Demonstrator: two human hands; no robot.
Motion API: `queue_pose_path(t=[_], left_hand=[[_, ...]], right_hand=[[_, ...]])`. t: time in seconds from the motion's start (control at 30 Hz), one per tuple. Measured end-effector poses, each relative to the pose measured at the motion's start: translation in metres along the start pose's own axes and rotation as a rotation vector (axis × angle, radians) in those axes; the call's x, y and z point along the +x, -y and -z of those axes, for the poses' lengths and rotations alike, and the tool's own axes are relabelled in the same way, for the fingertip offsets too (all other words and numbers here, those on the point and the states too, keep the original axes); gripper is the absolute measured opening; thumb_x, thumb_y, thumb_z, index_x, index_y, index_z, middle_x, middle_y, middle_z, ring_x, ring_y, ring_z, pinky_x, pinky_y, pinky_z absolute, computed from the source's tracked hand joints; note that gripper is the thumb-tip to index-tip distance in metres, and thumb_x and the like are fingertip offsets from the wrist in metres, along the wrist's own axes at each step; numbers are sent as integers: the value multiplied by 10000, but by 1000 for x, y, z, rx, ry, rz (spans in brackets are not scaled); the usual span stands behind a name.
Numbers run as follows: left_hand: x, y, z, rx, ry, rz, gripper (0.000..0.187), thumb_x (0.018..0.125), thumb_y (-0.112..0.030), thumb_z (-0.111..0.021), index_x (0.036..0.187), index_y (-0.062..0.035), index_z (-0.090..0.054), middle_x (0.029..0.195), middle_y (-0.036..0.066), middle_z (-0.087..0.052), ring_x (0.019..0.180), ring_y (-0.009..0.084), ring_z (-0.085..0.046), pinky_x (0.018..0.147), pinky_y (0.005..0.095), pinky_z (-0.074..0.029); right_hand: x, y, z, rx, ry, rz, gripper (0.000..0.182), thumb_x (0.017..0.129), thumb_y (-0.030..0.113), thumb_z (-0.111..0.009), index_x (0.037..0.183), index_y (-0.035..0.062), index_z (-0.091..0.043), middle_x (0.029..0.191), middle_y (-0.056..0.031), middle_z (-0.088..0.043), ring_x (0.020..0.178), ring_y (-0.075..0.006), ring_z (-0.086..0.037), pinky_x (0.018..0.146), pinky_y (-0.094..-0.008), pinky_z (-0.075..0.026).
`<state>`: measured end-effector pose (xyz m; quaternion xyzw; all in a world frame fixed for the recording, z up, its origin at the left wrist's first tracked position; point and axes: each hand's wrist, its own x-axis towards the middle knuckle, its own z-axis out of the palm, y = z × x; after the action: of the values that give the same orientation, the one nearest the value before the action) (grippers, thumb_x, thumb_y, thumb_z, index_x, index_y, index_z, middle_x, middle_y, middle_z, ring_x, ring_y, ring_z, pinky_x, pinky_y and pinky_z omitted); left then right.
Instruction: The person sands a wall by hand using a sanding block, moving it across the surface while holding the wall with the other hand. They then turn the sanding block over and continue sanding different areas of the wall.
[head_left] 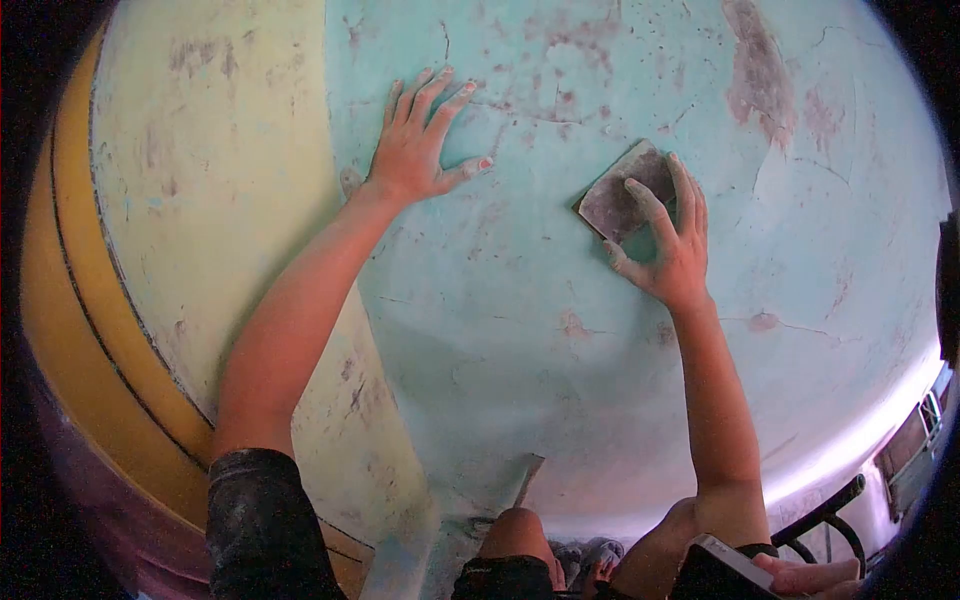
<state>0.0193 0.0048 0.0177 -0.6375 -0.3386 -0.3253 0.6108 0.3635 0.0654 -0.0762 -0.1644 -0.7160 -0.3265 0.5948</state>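
tiny illegible marking on dark shorts (505,580), no readable text

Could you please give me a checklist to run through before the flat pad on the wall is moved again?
1. Right hand has its fingers on the flat pad: ok.
2. Left hand is spread at the wall, apart from the pad: ok.
3. Pad's whole face meets the wall: cannot tell, its underside is hidden.
4. Wall surface is unbroken: not ok, there are cracks and a large brown patch up and to the right of the pad.
5. Another person's hand, at the lower right, is away from the pad: ok.
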Motion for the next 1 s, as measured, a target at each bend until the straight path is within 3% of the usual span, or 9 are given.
queue_pose_path(t=[1.0], left_hand=[[1, 0, 0, 3, -15, -15, 870, 817, -626, -677, 1483, -142, -397, 1518, 164, -365, 1404, 409, -345, 1165, 628, -219]], right_hand=[[-1, 0, 0, -9, -3, 17, 758, 644, 308, -855, 1350, 242, -586, 1548, -205, -352, 1373, -429, -394, 1127, -533, -356]])
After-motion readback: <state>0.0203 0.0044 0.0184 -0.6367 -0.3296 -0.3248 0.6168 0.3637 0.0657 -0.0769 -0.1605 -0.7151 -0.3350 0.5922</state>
